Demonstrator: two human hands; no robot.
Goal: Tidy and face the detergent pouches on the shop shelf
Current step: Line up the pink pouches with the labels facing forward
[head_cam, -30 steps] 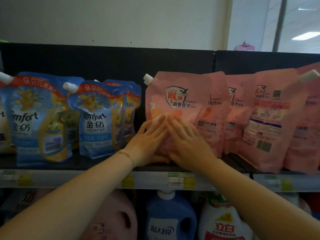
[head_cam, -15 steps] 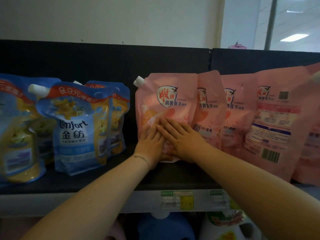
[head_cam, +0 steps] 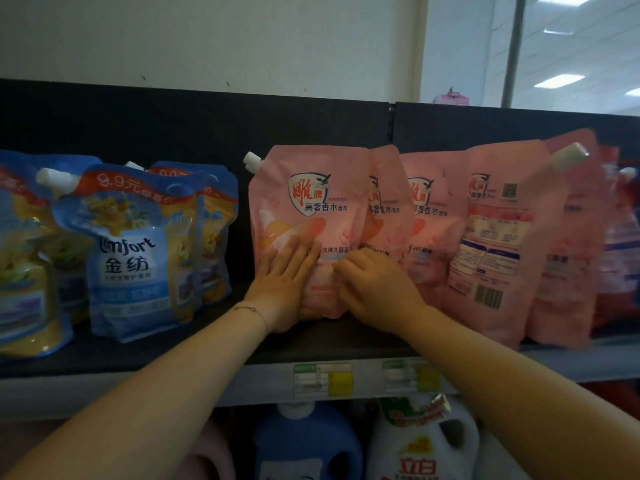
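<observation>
Since half a second ago my left hand [head_cam: 284, 282] and right hand [head_cam: 377, 289] have come apart. The left lies flat, fingers straight, on the lower left of the front pink pouch [head_cam: 311, 202]. The right sits at its right edge, fingers curled; whether they pinch it I cannot tell. The pouch stands upright on the shelf [head_cam: 207, 341], label forward. I judge I'm squaring it; next, the barcode-out pouch [head_cam: 498, 237] wants turning.

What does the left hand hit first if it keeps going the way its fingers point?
The left hand lies flat on the front pink pouch, fingers aimed up and slightly right. Going on, it would likely slide up that pouch's face toward the logo; depth behind is unclear.
</observation>
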